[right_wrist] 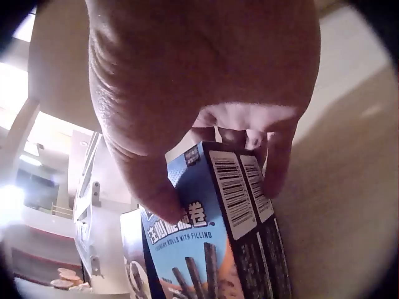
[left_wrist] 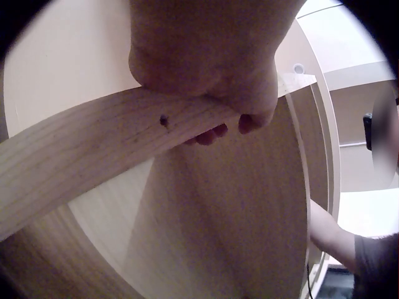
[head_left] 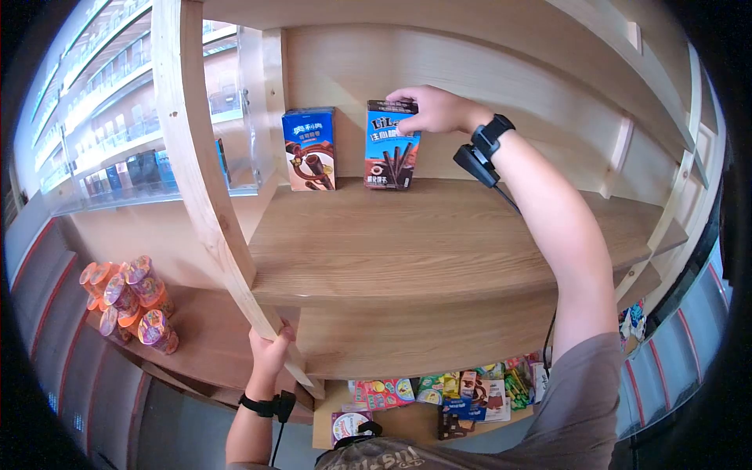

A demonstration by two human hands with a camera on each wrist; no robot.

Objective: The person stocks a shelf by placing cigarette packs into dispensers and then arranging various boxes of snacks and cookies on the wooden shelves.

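My right hand (head_left: 440,110) grips two blue boxes of chocolate crispy rolls (head_left: 392,160) from above. They stand upright, one behind the other, on the wooden shelf, and two barcodes show side by side in the right wrist view. The thumb presses the front box (right_wrist: 187,249), and the fingers reach over to the back. To their left, a small gap away, stands a darker blue box of chocolate wafer rolls (head_left: 309,149). Low on the left, my left hand (head_left: 270,348) holds the shelf's wooden post (left_wrist: 106,137), with its fingertips showing past the post's edge.
Several orange and purple cups (head_left: 153,301) are piled on a lower side shelf (head_left: 204,329). Colourful snack packs (head_left: 470,395) lie on the bottom shelf. A clear plastic rack (head_left: 117,149) stands behind the post. The wooden shelf (head_left: 439,243) stretches right to a slatted side frame.
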